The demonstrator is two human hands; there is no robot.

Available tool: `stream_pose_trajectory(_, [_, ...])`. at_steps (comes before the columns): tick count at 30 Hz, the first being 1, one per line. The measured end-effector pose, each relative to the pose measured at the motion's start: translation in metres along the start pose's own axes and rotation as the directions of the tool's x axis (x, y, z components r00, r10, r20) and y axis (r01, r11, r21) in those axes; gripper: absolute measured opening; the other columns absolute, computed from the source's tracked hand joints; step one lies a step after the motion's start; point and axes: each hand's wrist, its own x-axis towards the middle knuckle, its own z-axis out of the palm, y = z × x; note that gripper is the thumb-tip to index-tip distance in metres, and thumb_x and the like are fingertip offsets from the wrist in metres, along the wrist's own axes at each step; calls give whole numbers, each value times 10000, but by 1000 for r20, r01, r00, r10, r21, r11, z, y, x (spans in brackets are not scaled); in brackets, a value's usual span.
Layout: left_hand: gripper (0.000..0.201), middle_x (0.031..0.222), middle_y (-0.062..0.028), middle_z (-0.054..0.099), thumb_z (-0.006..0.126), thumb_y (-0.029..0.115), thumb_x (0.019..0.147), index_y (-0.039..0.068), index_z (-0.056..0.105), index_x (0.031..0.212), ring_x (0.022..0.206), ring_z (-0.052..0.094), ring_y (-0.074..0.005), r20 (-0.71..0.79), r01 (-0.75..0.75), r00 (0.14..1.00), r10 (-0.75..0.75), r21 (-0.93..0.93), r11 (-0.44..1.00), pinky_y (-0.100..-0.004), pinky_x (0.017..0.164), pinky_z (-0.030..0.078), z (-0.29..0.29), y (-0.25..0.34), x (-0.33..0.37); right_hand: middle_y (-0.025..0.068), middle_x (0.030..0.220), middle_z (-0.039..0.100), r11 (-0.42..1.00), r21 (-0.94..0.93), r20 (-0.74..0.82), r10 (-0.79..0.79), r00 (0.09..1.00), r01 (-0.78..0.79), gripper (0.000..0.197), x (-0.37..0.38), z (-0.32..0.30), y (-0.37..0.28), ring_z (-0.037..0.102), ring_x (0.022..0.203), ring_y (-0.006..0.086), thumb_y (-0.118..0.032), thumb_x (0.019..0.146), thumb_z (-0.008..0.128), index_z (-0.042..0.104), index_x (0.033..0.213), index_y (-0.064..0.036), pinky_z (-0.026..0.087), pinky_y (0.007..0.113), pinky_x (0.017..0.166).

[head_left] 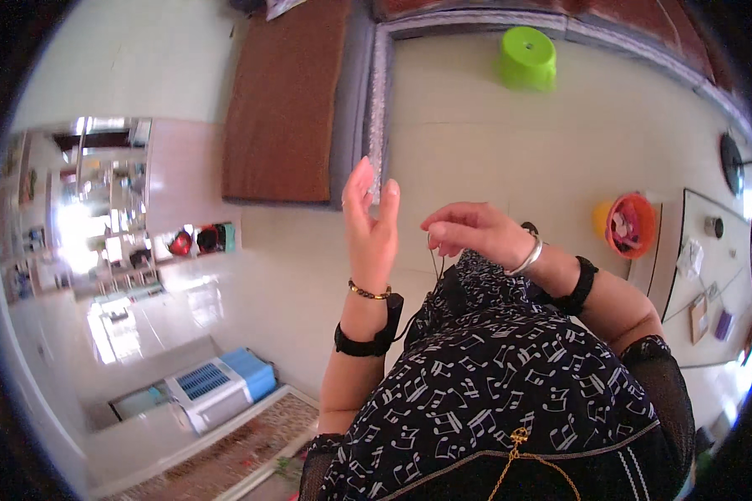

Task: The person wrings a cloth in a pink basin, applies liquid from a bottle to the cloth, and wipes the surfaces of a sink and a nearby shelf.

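Note:
My left hand (369,225) is raised in the middle of the view, its fingers stretched up and the thumb standing apart. Nothing shows in it. To its right, my right hand (480,230) is bent palm down with thumb and fingertips brought together. A thin dark cord (434,263) hangs from those fingertips in a narrow loop. Its lower end merges with the dark patterned clothing (493,351), so I cannot tell where it leads. A gap separates the two hands. Black bands are on both wrists, with a beaded bracelet (369,290) on the left and a silver bangle (526,257) on the right.
A brown-covered sofa seat (284,100) lies ahead left. On the tiled floor stand a green stool (528,58) and, at right, an orange basket (631,225) with things inside. A low table (710,284) holds small items. At lower left is a blue and white air cooler (217,384).

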Motion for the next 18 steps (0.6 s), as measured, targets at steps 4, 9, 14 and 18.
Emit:
stream_pose_trajectory(4, [488, 1186, -170, 451, 560, 204, 816, -6, 383, 1220, 1104, 425, -262, -113, -57, 991, 74, 147, 987, -356, 928, 330, -64, -29, -35, 63, 853, 588, 988, -131, 170, 106, 980, -84, 495, 26, 87, 21, 555, 725, 112, -393, 758, 641, 527, 1025, 7, 467, 234, 642])
stream_pose_trajectory(9, [470, 1166, -173, 466, 560, 170, 779, 5, 413, 1194, 1083, 446, -276, -212, 4, 977, 18, 101, 995, -367, 915, 347, -137, -77, -88, 73, 808, 598, 985, -148, 272, 131, 953, -92, 404, 52, 184, 60, 574, 698, 124, -322, 763, 656, 542, 937, 24, 478, 250, 632])
stream_pose_trajectory(14, [448, 1161, -158, 474, 545, 147, 787, 26, 416, 1199, 1082, 453, -257, -308, 252, 903, -300, -186, 950, -385, 911, 358, -215, -106, -143, 85, 787, 612, 939, -242, 425, 329, 843, -244, 296, 79, 264, 97, 594, 670, 140, -260, 821, 595, 567, 891, 26, 485, 254, 636])
stream_pose_trajectory(18, [435, 1155, -161, 461, 528, 116, 803, 12, 402, 1207, 1080, 449, -233, -361, 264, 803, -474, -498, 826, -357, 908, 363, -271, -119, -169, 92, 802, 617, 923, -251, 620, 386, 684, -292, 261, 111, 316, 120, 601, 697, 143, -232, 849, 552, 573, 894, 25, 488, 259, 642])
